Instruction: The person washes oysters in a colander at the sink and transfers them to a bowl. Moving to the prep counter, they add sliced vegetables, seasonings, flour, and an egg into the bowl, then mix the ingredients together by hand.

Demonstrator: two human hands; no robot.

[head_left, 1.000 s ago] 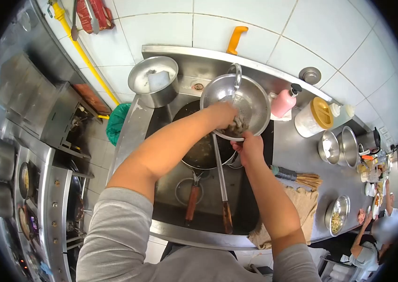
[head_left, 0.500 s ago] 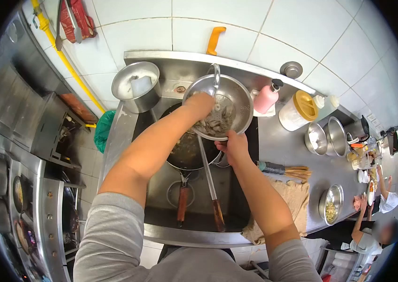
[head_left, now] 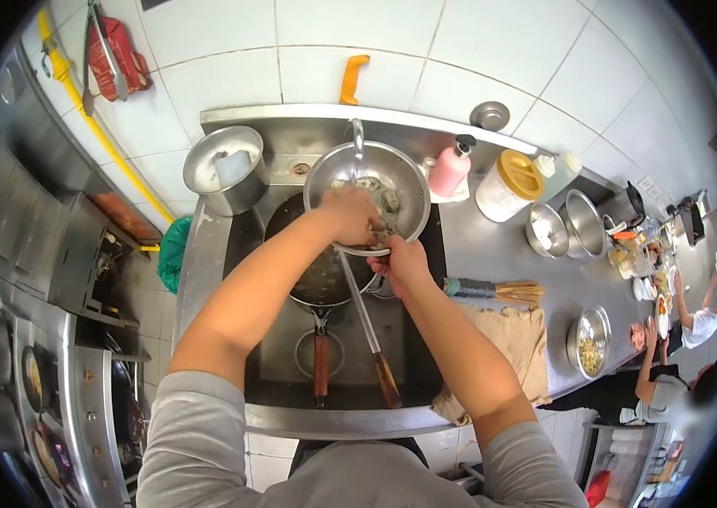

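Note:
A steel colander (head_left: 413, 206) with small holes is held tilted over the sink, below the curved faucet (head_left: 358, 138). Inside it lie grey, glossy pieces that look like raw shrimp (head_left: 388, 200). My left hand (head_left: 348, 215) reaches into the colander, fingers stretched out and touching the pieces; the fingertips are partly hidden. Gripping the near right rim is my right hand (head_left: 401, 264), its fingers wrapped underneath. Below the colander, a dark wok (head_left: 323, 284) with a wooden handle stands in the sink, and a long-handled utensil (head_left: 358, 300) leans across it, its head hidden.
A steel pot (head_left: 244, 188) stands left of the sink. To the right are a pink pump bottle (head_left: 449, 171), a yellow-lidded tub (head_left: 507, 188), a bamboo brush (head_left: 494, 291), a tan cloth (head_left: 502, 351) and a bowl of chopped food (head_left: 589, 343). Co-workers (head_left: 659, 394) stand far right.
My left hand has moved from the colander's upper left down toward its near side, uncovering more shrimp at the top. My right hand keeps its hold. The whole view has shifted slightly.

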